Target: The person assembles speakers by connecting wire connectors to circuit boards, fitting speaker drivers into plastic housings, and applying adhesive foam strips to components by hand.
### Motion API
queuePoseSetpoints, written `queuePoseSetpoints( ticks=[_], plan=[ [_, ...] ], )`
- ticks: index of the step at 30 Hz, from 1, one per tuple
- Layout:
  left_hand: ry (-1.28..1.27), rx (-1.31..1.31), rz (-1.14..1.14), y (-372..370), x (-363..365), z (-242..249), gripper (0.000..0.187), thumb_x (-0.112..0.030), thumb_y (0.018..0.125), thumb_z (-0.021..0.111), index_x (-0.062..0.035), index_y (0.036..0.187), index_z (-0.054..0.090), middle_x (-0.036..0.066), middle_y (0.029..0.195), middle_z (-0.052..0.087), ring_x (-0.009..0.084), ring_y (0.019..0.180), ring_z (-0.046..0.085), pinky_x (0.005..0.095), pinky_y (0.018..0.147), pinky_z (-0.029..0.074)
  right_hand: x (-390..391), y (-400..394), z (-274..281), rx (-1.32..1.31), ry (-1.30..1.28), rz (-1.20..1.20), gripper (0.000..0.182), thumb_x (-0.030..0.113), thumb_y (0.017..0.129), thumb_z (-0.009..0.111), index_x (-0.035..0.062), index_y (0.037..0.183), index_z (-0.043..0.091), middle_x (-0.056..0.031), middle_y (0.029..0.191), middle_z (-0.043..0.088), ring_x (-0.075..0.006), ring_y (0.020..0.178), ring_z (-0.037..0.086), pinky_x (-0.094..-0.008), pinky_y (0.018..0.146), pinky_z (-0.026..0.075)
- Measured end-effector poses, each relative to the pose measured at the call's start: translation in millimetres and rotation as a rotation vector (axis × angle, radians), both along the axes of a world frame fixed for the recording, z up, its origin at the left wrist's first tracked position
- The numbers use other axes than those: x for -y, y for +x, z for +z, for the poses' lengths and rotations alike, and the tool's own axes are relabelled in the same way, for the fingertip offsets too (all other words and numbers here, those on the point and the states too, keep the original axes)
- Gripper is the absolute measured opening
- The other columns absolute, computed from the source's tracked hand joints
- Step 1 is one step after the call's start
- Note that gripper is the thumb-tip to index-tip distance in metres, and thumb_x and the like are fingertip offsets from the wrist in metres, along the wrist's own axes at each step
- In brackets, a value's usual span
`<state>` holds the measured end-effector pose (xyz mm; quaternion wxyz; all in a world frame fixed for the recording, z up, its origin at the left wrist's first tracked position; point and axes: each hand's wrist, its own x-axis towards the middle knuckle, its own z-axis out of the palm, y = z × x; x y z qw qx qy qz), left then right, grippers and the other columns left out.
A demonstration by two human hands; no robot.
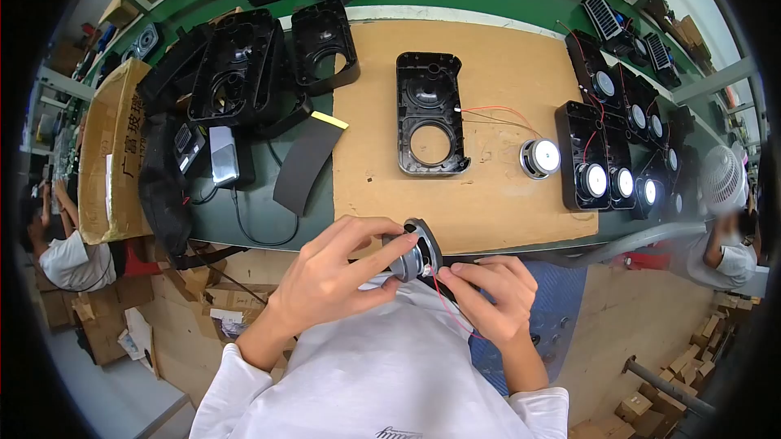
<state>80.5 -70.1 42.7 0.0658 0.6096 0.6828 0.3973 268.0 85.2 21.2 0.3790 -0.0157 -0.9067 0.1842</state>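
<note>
A round speaker driver (425, 253) is tilted on its side in front of my shirt, gripped around its rim and magnet by my left hand (338, 275). At the driver's terminal side, the fingertips of my right hand (492, 292) are pinched on a red wire (444, 302), which hangs down in a loop. Beyond my hands, a black speaker housing (431, 96) lies with its inside up on the cardboard sheet (374, 203). Red and dark wires run from it to a second speaker driver (539, 158), lying magnet up.
Several black housings with drivers (592, 183) fill the right side. Empty housings (236, 65) are stacked at left, near a cardboard box (114, 154), a power adapter (226, 158) and a dark foam strip (307, 164). Other people (77, 260) sit at both sides; a fan (723, 179) stands right.
</note>
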Motion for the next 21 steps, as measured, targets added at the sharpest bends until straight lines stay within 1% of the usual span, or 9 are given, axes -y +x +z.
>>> queuePoseSetpoints(
  ticks=[5,9,11,13,15,16,17,18,21],
  plan=[
    [0.012,0.056,0.010,2,-3,0,0.056,-0.006,0.067,0.083,-0.0059,0.121,0.071,0.009,0.111,0.067,0.0234,0.087,0.069,0.0330,0.071,0.062,10,0,-11,0.016,0.016,-0.028,0.035,0.005,0.067,0.082,0.0040,0.101,0.078,-0.0053,0.101,0.072,-0.0144,0.063,0.061,-0.0282,0.064,0.051],
    [0.011,0.077,0.052,4,-10,-11,0.053,-0.010,0.068,0.085,-0.0038,0.119,0.071,0.009,0.105,0.066,0.0243,0.079,0.070,0.0346,0.067,0.061,9,4,-14,0.195,-0.032,-0.127,0.035,-0.002,0.074,0.075,0.0017,0.108,0.076,-0.0098,0.104,0.071,-0.0184,0.066,0.061,-0.0306,0.063,0.051],
    [-0.101,0.096,0.128,12,-19,-20,0.050,-0.020,0.071,0.086,-0.0002,0.114,0.070,0.009,0.099,0.063,0.0256,0.070,0.069,0.0350,0.061,0.060,-6,17,-13,0.312,-0.133,-0.333,0.031,-0.003,0.082,0.069,0.0021,0.112,0.073,-0.0131,0.103,0.069,-0.0245,0.072,0.062,-0.0334,0.064,0.052],
    [-0.138,0.099,0.165,23,-33,-27,0.046,-0.026,0.072,0.085,0.0009,0.107,0.071,0.010,0.097,0.063,0.0262,0.067,0.069,0.0355,0.058,0.059,-24,44,-15,0.288,-0.363,-0.622,0.027,-0.002,0.089,0.064,0.0019,0.116,0.070,-0.0144,0.100,0.067,-0.0275,0.076,0.063,-0.0339,0.065,0.052],
    [-0.170,0.104,0.205,35,-52,-33,0.045,-0.031,0.074,0.085,0.0020,0.101,0.071,0.011,0.094,0.062,0.0269,0.064,0.068,0.0360,0.056,0.058,-24,55,2,0.155,-0.477,-0.989,0.026,-0.002,0.093,0.060,0.0001,0.118,0.067,-0.0131,0.095,0.065,-0.0264,0.077,0.063,-0.0332,0.065,0.051],
    [-0.168,0.098,0.213,41,-62,-37,0.043,-0.034,0.075,0.084,0.0018,0.095,0.072,0.013,0.091,0.062,0.0277,0.062,0.067,0.0366,0.055,0.057,-20,58,9,0.118,-0.353,-1.053,0.029,0.004,0.093,0.065,0.0001,0.121,0.065,-0.0104,0.088,0.062,-0.0218,0.079,0.062,-0.0324,0.062,0.049],
    [-0.167,0.093,0.219,46,-73,-40,0.043,-0.038,0.075,0.083,0.0016,0.088,0.072,0.014,0.087,0.062,0.0285,0.060,0.066,0.0372,0.054,0.057,-13,60,14,0.117,-0.340,-1.057,0.029,0.004,0.093,0.065,0.0001,0.121,0.065,-0.0104,0.088,0.062,-0.0218,0.079,0.062,-0.0324,0.062,0.049],
    [-0.159,0.062,0.232,50,-81,-43,0.042,-0.039,0.073,0.087,-0.0011,0.085,0.073,0.008,0.077,0.062,0.0252,0.059,0.066,0.0367,0.053,0.054,-1,61,17,0.183,-0.342,-1.040,0.032,0.008,0.091,0.069,0.0000,0.121,0.064,-0.0104,0.086,0.061,-0.0210,0.076,0.061,-0.0328,0.059,0.048],
    [-0.279,0.039,0.175,51,-95,-57,0.040,-0.038,0.075,0.087,-0.0019,0.087,0.074,0.009,0.074,0.062,0.0252,0.060,0.066,0.0358,0.053,0.053,13,40,14,0.362,-0.422,-0.868,0.056,0.028,0.080,0.084,-0.0011,0.123,0.062,-0.0106,0.083,0.060,-0.0206,0.059,0.058,-0.0339,0.052,0.048]
  ],
)
